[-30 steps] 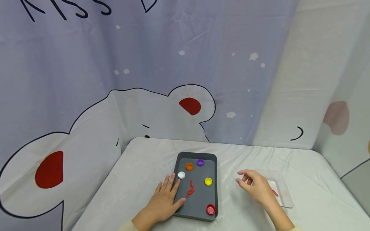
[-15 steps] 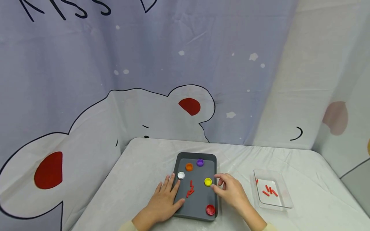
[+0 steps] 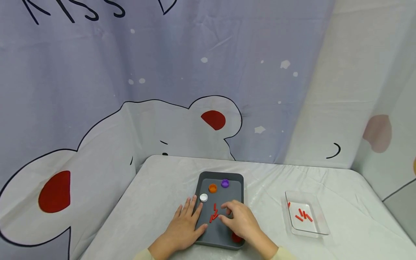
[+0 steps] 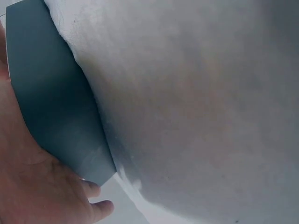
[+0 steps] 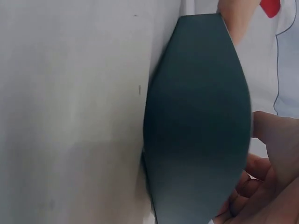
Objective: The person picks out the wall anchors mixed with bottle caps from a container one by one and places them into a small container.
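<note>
My left hand [image 3: 183, 225] lies with spread, straight fingers along the left rim of a dark grey tray [image 3: 224, 240]. My right hand [image 3: 242, 220] is over the tray's right half, its thumb and index finger apart, close to several small red sticks [image 3: 215, 207] in the middle. No object shows between those fingertips. A white cap [image 3: 203, 197], an orange cap [image 3: 212, 188] and a purple cap [image 3: 225, 183] sit toward the far end. Part of a red cap [image 3: 236, 237] shows beside the right wrist; the yellow cap is hidden behind the right hand.
To the right on the white-covered table [image 3: 263, 180] stands a clear plastic box [image 3: 320, 225] with several red sticks [image 3: 299, 218] in it. A printed curtain [image 3: 182, 65] hangs behind the table. In the right wrist view, the tray's outer wall [image 5: 198, 93] fills the middle.
My right hand has moved left from over the clear box, across the tray's right rim, to beside the red sticks. It now covers the yellow cap. The left hand has stayed in place.
</note>
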Motion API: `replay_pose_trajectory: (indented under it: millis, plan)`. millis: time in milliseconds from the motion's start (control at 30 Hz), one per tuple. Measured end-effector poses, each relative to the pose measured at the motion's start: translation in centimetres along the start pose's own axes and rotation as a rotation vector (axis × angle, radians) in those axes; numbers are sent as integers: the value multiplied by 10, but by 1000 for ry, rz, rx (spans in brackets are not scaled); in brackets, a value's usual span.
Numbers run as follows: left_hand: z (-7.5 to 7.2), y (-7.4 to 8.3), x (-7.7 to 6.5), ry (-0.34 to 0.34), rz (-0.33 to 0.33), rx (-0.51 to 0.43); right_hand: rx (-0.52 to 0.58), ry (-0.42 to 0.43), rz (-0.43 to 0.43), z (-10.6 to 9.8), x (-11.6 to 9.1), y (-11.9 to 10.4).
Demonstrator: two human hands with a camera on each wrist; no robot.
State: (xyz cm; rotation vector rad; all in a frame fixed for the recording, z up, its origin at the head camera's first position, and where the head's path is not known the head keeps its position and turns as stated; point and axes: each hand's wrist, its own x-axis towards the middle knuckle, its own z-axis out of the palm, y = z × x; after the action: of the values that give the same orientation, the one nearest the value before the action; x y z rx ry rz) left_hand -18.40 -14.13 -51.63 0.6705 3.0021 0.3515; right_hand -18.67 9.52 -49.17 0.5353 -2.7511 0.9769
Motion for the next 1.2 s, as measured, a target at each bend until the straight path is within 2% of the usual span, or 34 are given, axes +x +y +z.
replay_pose_trajectory:
  millis: [400, 733, 900, 1200]
  plan:
    - [-1, -1, -1, -13, 6, 6, -81, -114, -3, 17, 9, -6]
    - [0, 0, -1, 30, 33, -8, -195, -75, -2, 27, 9, -6]
    - [-1, -1, -1, 45, 43, -13, -246, -94, 11, 28, 12, -6]
    - [3, -2, 0, 29, 22, 5, -306, -131, 27, 31, 18, -6]
